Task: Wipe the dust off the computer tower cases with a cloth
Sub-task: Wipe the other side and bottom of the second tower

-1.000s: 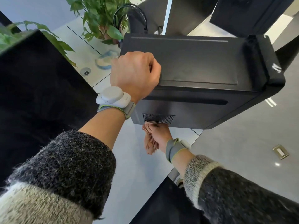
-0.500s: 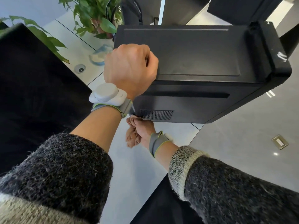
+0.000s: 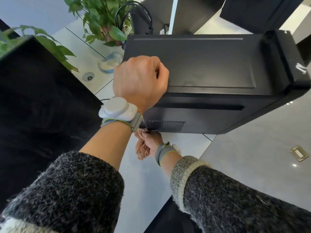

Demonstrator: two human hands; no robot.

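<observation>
Shifted slightly left, right hand (image 3: 152, 140) clenches bunched pinkish cloth (image 3: 141, 151) against the black tower case (image 3: 210, 64) at its bottom edge, by its vent (image 3: 167, 126). Curled tight, left hand (image 3: 140, 81) grips its top corner. Case stands on pale floor (image 3: 244, 165).

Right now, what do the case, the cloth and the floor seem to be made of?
Case: probably painted sheet metal, matte black; flat pressed panel, perforated vent.
Cloth: soft fabric, pinkish tan; it bunches and hangs in folds.
Floor: likely polished tile, glossy grey; seams and bright reflections.
</observation>
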